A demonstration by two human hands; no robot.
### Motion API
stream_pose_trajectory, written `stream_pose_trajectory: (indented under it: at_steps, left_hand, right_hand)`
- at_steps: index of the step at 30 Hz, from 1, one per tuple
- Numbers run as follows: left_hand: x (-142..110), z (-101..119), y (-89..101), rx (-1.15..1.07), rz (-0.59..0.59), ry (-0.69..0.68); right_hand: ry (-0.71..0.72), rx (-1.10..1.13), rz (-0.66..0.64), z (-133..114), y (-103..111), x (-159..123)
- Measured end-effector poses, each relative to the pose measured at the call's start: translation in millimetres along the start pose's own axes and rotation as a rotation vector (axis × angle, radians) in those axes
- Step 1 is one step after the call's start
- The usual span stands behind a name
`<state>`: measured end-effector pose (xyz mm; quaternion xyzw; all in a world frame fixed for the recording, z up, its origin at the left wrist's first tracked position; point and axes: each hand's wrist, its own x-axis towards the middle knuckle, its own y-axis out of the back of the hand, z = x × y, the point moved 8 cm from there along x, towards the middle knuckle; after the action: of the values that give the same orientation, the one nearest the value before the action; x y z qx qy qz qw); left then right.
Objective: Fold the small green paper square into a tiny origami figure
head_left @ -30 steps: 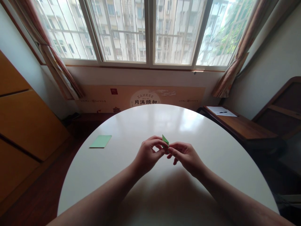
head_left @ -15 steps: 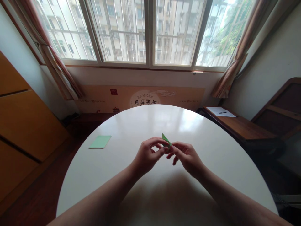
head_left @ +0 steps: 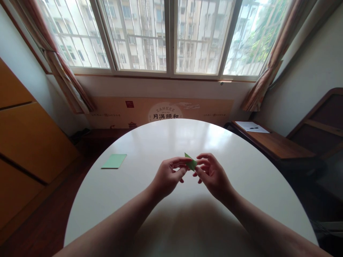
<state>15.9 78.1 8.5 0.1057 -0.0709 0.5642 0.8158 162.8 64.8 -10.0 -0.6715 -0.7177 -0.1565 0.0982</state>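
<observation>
Paper, green, folded, pointed, tilted between both hands above the round white table; upper point toward the left; left hand pinching it, right-hand fingertips parted, thumb beside its lower right edge.

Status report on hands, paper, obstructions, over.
Left hand pinching folded green paper; right hand at its edge, fingers spread. Green square sheet off left; nothing between hands and paper.
</observation>
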Motion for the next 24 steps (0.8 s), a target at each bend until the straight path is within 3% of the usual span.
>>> stream_pose_trajectory:
  at_steps: [8, 24]
  left_hand:
    - [1, -5, 0.0, -0.124, -0.002, 0.073]
    - [2, -7, -0.9, -0.075, -0.049, 0.068]
  right_hand:
    - [0.137, -0.155, -0.042, -19, -1, 0]
    - [0.066, -0.042, -0.050, -12, -1, 1]
